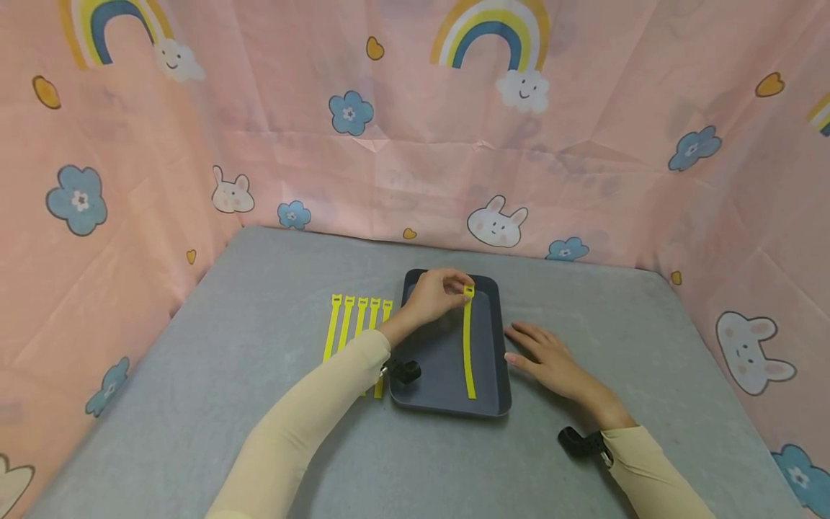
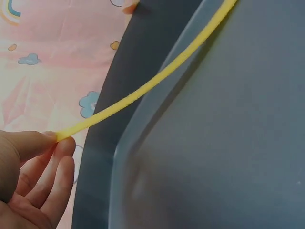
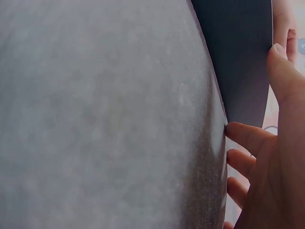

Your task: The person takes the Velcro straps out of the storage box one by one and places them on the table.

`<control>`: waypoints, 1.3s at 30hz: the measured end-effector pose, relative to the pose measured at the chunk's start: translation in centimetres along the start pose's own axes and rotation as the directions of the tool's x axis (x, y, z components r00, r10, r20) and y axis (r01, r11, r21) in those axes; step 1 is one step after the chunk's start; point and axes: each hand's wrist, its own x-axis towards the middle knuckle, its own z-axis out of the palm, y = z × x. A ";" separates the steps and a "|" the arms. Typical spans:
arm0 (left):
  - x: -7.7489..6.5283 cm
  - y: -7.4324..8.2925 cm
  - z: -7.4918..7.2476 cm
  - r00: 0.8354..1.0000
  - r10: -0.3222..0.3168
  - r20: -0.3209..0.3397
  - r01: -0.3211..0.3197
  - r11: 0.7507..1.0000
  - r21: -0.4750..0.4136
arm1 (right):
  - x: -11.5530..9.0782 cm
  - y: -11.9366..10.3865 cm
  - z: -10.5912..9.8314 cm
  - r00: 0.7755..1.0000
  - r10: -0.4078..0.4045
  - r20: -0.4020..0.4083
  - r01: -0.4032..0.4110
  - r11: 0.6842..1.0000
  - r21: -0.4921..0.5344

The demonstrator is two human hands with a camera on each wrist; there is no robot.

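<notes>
A yellow cable tie (image 1: 467,346), flat and strap-like with a slotted head, hangs over the right half of a dark grey tray (image 1: 431,389). My left hand (image 1: 436,294) pinches its head end between thumb and fingertips near the tray's far edge. In the left wrist view the strap (image 2: 157,78) bows down from the pinching left hand (image 2: 38,176) toward the tray floor. Beside the tray's right wall, my right hand (image 1: 547,360) rests with fingers spread. Its thumb touches the tray wall (image 3: 243,62) in the right wrist view, where the right hand (image 3: 267,157) holds nothing.
Left of the tray, several more yellow cable ties (image 1: 348,321) lie side by side on the grey table (image 1: 272,288), partly hidden by the left forearm. A pink patterned cloth (image 1: 415,166) stands around the table's back and sides. Each wrist wears a small black camera (image 1: 407,372).
</notes>
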 end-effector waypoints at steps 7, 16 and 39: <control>-0.1 0.8 -0.3 1.000 0.019 -0.001 -0.019 1.000 -0.022 | 0.0 0.1 0.0 1.000 -0.012 -0.001 0.012 1.000 -0.002; -0.4 2.1 -0.9 1.000 0.027 0.006 -0.026 0.998 -0.053 | 0.0 0.1 0.0 1.000 -0.014 -0.002 0.014 1.000 0.001; -1.1 4.3 -2.5 0.997 0.080 -0.007 -0.080 0.996 -0.047 | 0.0 0.3 0.1 1.000 -0.022 -0.005 0.022 1.000 0.003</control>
